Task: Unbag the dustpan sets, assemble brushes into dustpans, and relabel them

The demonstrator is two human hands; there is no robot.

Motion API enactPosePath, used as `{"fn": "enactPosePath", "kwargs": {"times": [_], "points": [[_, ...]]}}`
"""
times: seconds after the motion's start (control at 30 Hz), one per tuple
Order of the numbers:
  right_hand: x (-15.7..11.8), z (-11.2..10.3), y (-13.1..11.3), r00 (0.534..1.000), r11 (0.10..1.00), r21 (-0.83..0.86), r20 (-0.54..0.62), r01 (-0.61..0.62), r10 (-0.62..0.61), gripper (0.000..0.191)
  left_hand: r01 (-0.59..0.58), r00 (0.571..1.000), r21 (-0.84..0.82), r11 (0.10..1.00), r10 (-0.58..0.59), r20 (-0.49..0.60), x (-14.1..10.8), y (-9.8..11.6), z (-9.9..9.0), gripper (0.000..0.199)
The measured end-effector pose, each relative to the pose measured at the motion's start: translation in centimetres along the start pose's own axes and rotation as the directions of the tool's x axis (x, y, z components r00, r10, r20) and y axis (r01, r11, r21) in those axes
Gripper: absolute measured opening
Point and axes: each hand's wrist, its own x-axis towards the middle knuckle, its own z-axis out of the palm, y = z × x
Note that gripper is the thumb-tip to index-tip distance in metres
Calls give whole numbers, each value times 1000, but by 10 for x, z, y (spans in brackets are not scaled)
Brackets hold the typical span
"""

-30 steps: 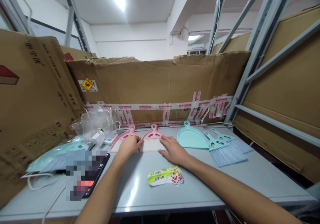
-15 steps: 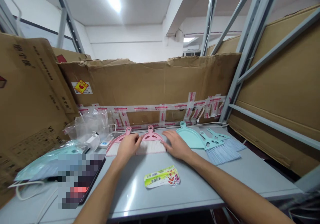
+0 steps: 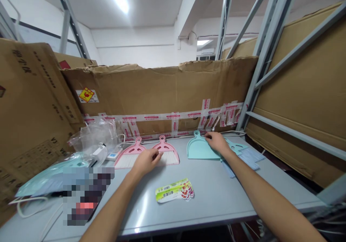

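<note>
Two pink dustpans with white-bristled brushes lie side by side at the back, the left one (image 3: 131, 149) and the right one (image 3: 169, 151). My left hand (image 3: 148, 161) hovers over their near edges with fingers curled; what it holds, if anything, is hidden. My right hand (image 3: 218, 142) is at the right side of the teal dustpan (image 3: 202, 149), fingers bent and pressed together over its edge. Teal brushes with blue bristles (image 3: 250, 157) lie right of it, partly covered by my right hand and forearm. A stack of green and white printed cards (image 3: 174, 191) lies in front.
Clear plastic bags (image 3: 98, 135) and a small white device (image 3: 113, 155) sit at the left. Nearer are a bagged teal set (image 3: 51, 175), a dark, pixelated phone-like object (image 3: 93, 198) and white cables. Cardboard (image 3: 162, 90) and metal shelf posts border the grey table (image 3: 151, 216).
My right hand has moved right, from beside the right pink dustpan to the teal one, which now sits slightly further left. My left hand has shifted a little right and nearer.
</note>
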Motion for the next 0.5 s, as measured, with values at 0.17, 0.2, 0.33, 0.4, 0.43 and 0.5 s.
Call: {"fn": "enactPosePath", "kwargs": {"times": [0.17,0.2,0.33,0.4,0.43,0.5], "points": [[2,-10,-7,994,982,189,-105,-11,31,21,-40,999,-85,996,37,-31,-1,3,4,48],[1,-13,-11,989,968,251,-146,5,32,22,-40,999,-115,993,37,-35,-1,5,5,49],[-7,-13,-34,972,889,451,-230,72,38,29,-18,1000,-304,952,12,-22,-1,19,12,57],[-13,-5,-50,976,844,529,-217,89,33,32,5,1000,-456,890,-5,0,-2,26,16,58],[-18,0,-59,978,823,560,-205,97,25,32,23,1000,-534,845,-14,21,-2,28,18,59],[-28,12,-78,984,788,605,-176,112,-4,31,60,997,-646,761,-21,68,-1,31,23,62]]}}
